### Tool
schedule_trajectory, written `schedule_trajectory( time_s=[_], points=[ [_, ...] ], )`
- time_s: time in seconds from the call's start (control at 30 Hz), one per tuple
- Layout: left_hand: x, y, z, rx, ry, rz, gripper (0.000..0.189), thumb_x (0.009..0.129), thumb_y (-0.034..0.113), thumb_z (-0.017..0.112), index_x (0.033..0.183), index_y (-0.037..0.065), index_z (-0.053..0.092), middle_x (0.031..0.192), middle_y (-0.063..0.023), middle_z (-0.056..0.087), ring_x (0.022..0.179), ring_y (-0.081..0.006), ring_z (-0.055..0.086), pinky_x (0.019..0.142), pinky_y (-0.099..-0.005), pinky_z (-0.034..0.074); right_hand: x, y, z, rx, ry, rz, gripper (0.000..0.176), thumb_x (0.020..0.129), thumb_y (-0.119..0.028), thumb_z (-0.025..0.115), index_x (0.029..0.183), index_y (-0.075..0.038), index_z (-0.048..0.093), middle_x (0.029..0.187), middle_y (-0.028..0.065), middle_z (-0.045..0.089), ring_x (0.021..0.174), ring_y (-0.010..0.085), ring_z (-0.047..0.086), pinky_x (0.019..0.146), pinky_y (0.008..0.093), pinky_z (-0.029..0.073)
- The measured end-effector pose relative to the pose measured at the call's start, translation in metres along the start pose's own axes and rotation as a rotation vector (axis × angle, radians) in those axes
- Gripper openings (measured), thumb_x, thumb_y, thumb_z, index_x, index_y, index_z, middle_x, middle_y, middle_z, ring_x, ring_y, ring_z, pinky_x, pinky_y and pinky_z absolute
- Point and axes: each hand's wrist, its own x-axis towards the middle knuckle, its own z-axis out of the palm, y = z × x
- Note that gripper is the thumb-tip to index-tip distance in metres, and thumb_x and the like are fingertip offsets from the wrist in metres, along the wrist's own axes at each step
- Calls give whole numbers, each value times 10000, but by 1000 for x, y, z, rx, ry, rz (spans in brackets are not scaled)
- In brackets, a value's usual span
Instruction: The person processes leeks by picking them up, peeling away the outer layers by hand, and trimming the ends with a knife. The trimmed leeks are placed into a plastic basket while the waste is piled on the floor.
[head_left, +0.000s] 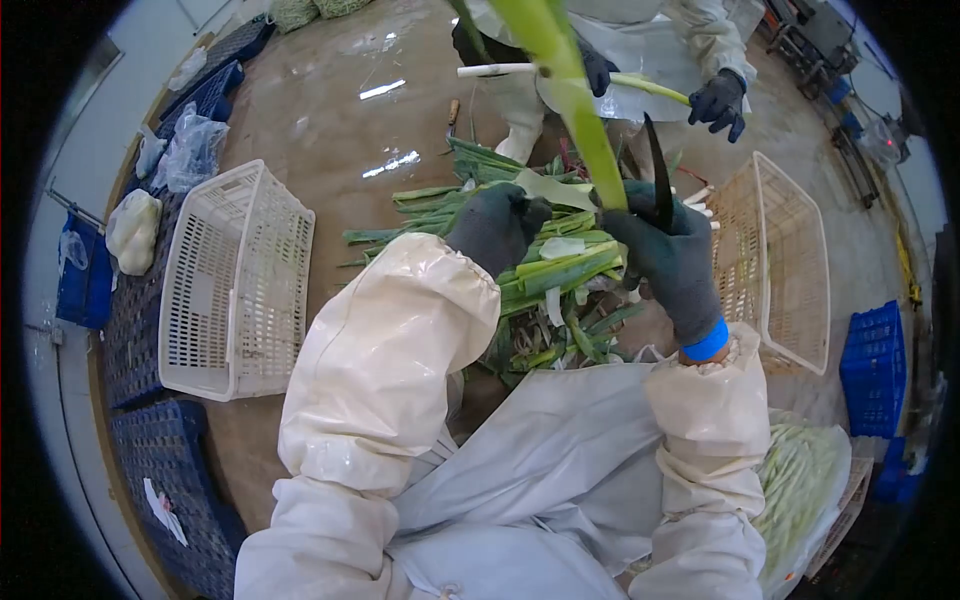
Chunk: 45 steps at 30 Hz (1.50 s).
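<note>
My right hand [668, 262], in a dark glove with a blue band at the wrist, is closed round a leek [572, 95] that rises toward the camera and out of the top of the view. The same hand holds a knife, its dark curved blade [658, 172] pointing up. My left hand [497, 228], also gloved, is closed at a pale strip of leek leaf [556, 190] beside the leek; its fingertips are partly hidden. Below both hands lies a heap of green leek leaves [560, 275], cut ends and scraps.
White plastic crates stand to the left [235, 290] and right [790, 260]. Opposite, a co-worker's gloved hands [718, 103] hold another leek [650, 86]. A wooden-handled tool [453, 112] lies on the wet floor. Blue crates [872, 370] and dark pallets [170, 480] line the sides.
</note>
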Motion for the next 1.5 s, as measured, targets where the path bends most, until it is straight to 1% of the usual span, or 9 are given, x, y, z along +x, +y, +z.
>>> schedule_trajectory(
  time_s=[0.07, 0.17, 0.27, 0.4, 0.5, 0.6, 0.63, 0.9, 1.5],
  points=[
    [0, -6, 5, -21, 112, -7, 124, 919, 102, 515, 958, -10, 547, 777, -92, 584, 592, -213, 572, 517, -287, 480, 3, 2, -11, -38, 1, 65, 262, 839, -100, 682, 1084, -10, 671, 844, 34, 683, 620, 45, 554, 566, 216, 452],
    [-14, 2, -2, 2092, 166, 692, 235, 915, 133, 547, 1052, -57, 557, 936, -151, 649, 686, -244, 623, 559, -323, 494, 0, 1, -20, 94, 146, 77, 262, 842, -90, 675, 1094, -22, 667, 846, 43, 686, 579, 37, 544, 507, 197, 433],
    [-13, 13, -11, 2046, 93, 708, 269, 915, 154, 578, 1087, -52, 593, 1061, -197, 647, 813, -298, 646, 652, -374, 520, -2, -8, -37, 3, 258, -19, 265, 842, -92, 677, 1099, -29, 662, 831, 37, 680, 568, 38, 542, 474, 188, 422],
    [3, 3, 2, 450, 27, -32, 269, 927, 158, 565, 1130, -17, 585, 1134, -153, 620, 955, -312, 636, 888, -420, 510, 2, 3, -50, 62, 153, 13, 253, 842, -102, 689, 1082, -26, 663, 833, 21, 672, 600, 39, 564, 487, 187, 436],
    [-24, 27, 25, 2290, -553, 793, 375, 910, 128, 557, 1251, -16, 497, 1224, -140, 575, 1133, -291, 561, 988, -445, 449, 4, 11, -51, -1, 41, 116, 257, 834, -100, 690, 1076, -17, 664, 837, 17, 674, 667, 44, 574, 555, 201, 452],
    [-38, 21, 50, 556, -625, 348, 440, 891, 126, 567, 1304, 15, 465, 1281, -156, 538, 1237, -304, 475, 1035, -478, 387, 5, 13, -47, -61, -10, 57, 258, 821, -103, 689, 1059, -6, 669, 821, 14, 671, 695, 57, 576, 608, 227, 461],
    [-54, 24, 66, 477, -712, 323, 464, 906, 181, 568, 1325, 22, 449, 1308, -158, 519, 1227, -303, 484, 1021, -491, 392, 6, 15, -46, -80, -37, 77, 260, 817, -108, 691, 1054, -3, 670, 821, 17, 671, 698, 60, 577, 617, 232, 464],
    [-51, 30, 57, 409, -369, 500, 225, 929, 127, 563, 1093, -24, 534, 976, -166, 625, 761, -256, 666, 632, -361, 599, 14, 36, -21, -403, -5, -21, 318, 783, -169, 729, 1055, -15, 671, 903, 99, 695, 818, 151, 660, 710, 284, 502],
    [-60, -25, 63, 691, -20, 611, 258, 869, 173, 665, 1001, -47, 638, 909, -116, 670, 747, -188, 664, 679, -289, 554, 7, 46, 32, -622, 344, -555, 140, 776, -67, 705, 900, -18, 664, 801, 138, 650, 717, 235, 648, 638, 327, 500]
  ],
)
